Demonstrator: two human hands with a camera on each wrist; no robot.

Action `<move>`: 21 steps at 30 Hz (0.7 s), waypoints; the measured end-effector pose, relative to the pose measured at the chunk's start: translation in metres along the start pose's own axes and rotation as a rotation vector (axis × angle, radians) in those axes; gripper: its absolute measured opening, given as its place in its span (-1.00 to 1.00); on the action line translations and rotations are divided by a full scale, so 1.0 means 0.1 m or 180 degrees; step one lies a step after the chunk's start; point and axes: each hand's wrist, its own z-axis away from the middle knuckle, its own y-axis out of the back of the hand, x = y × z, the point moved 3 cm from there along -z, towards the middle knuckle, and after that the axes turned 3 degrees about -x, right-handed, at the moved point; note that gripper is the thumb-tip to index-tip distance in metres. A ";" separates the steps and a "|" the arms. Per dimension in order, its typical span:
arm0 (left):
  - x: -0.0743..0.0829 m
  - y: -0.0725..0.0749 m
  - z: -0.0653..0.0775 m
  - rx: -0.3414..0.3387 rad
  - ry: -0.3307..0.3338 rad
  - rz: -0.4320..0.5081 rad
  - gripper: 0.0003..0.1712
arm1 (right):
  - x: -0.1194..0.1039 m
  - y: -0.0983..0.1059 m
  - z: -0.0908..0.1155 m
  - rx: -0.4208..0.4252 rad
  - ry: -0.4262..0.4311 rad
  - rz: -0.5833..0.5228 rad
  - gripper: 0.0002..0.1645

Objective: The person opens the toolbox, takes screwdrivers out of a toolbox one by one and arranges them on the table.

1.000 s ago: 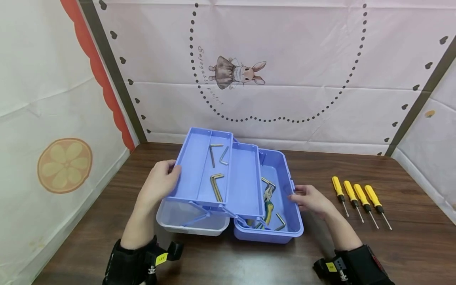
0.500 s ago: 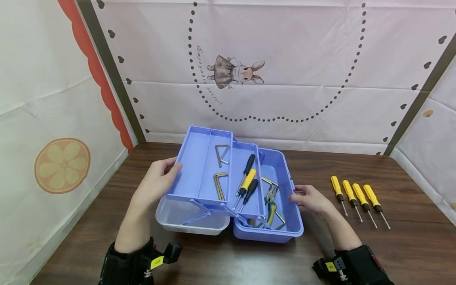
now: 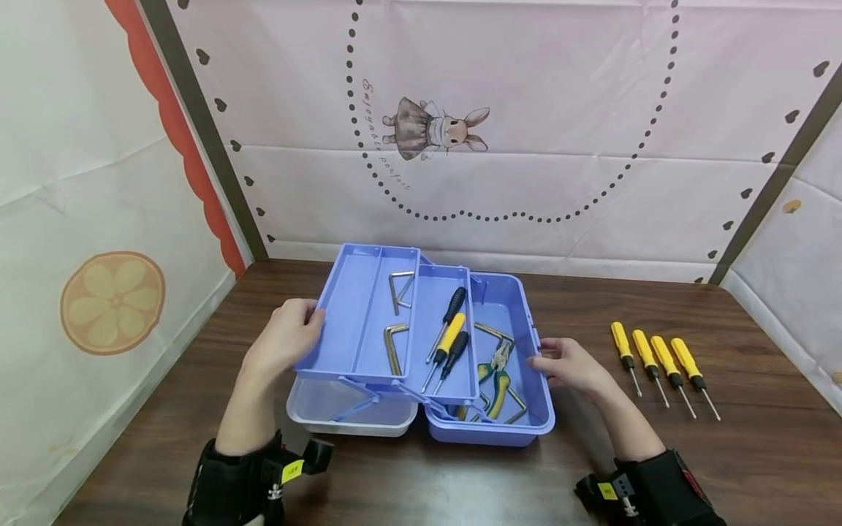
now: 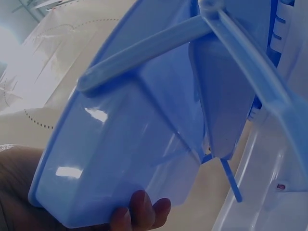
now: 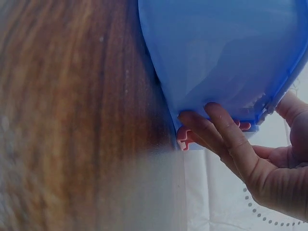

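A blue toolbox [image 3: 509, 437] stands with its stepped trays spread to the left. My left hand [image 3: 284, 340] grips the left edge of the upper tray [image 3: 351, 321], fingers under it and thumb at the rim. My right hand [image 3: 571, 367] holds the box's right wall, thumb over the rim and fingers outside. L-shaped hex keys [image 3: 391, 349] lie in the upper tray. Three screwdrivers, one yellow [image 3: 451, 336] and two black, lie in the lower tray [image 3: 430, 292]. Pliers [image 3: 502, 387] with green and yellow handles and more hex keys [image 3: 517, 410] lie in the box bottom.
Several yellow-handled screwdrivers [image 3: 666, 359] lie in a row on the wooden table [image 3: 756, 467] at the right. Beneath the trays at the left is a translucent lid [image 3: 391, 422]. Printed cloth walls [image 3: 566, 95] close in the back and sides.
Three screwdrivers have come into view in the lower tray. The hex keys have slid in the upper tray, which has shifted slightly left and down with my left hand. My right hand keeps its hold.
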 end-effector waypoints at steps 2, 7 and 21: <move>-0.02 -0.01 -0.01 -0.0014 0.0064 -0.0013 -0.64 | -0.01 -0.01 0.00 0.0026 -0.0008 0.0043 -0.32; -0.09 -0.04 -0.05 -0.0161 0.0262 0.0045 -0.58 | -0.01 -0.02 0.00 0.0050 -0.0005 0.0116 -0.36; -0.18 -0.13 -0.13 0.0021 0.0191 -0.0354 -0.63 | -0.13 -0.02 0.08 0.0438 0.0016 0.1010 -0.31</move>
